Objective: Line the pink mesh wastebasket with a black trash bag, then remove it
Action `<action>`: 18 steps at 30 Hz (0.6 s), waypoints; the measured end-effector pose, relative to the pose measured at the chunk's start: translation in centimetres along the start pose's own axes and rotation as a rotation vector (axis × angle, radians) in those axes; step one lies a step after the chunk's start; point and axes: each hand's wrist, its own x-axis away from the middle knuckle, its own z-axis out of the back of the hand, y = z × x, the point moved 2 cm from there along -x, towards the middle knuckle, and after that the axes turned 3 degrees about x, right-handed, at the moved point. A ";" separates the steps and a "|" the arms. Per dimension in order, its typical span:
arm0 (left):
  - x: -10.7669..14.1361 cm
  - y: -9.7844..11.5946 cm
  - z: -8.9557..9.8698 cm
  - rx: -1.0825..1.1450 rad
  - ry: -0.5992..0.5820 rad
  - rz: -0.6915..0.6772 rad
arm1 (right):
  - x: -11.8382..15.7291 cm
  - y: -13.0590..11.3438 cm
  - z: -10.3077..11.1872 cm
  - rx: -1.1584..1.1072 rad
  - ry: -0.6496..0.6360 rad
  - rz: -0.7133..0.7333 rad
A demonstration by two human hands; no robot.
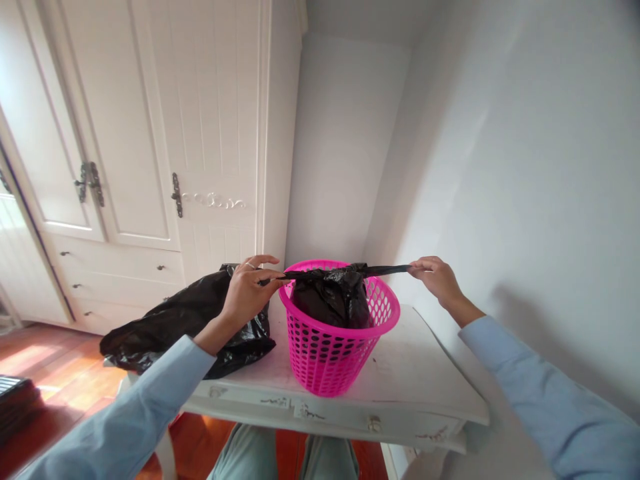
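Note:
A black plastic bag [333, 300] sits inside a pink perforated basket [327, 357], its top gathered and pulled into two stretched ends above the rim. My left hand [250, 287] pinches one end at the basket's left side. Out to the right, my right hand [435, 277] has the other end between thumb and fingers, and that strand is taut and nearly level. Another black plastic bag [170, 323] lies on the table left of the basket, partly covered by my left forearm.
The basket stands on a white table [415, 360] with a front drawer. A white wardrobe [215, 120] rises behind at the left, and a pale wall [540, 167] runs close along the right. A dark object [17, 403] is on the wooden floor at far left.

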 end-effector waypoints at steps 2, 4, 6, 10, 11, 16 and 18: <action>-0.2 0.2 -0.2 0.014 -0.005 0.064 | 0.2 0.0 0.1 -0.010 0.003 -0.035; -0.3 0.3 -0.3 0.044 0.003 0.139 | 0.6 -0.2 0.2 -0.029 0.002 -0.077; -0.4 0.6 -0.1 0.105 -0.005 0.221 | 1.2 -0.5 0.4 -0.073 -0.022 -0.136; -1.0 1.5 0.3 0.316 -0.098 0.455 | 2.7 -2.1 1.0 -0.378 -0.152 -0.305; -1.3 1.9 0.4 0.384 -0.112 0.525 | 3.1 -2.8 1.3 -0.463 -0.171 -0.337; -3.6 4.4 0.6 0.759 -0.184 0.738 | 4.6 -8.2 2.2 -0.677 -0.248 -0.375; -4.4 5.3 0.4 0.869 -0.231 0.783 | 5.1 -10.3 1.9 -0.724 -0.302 -0.352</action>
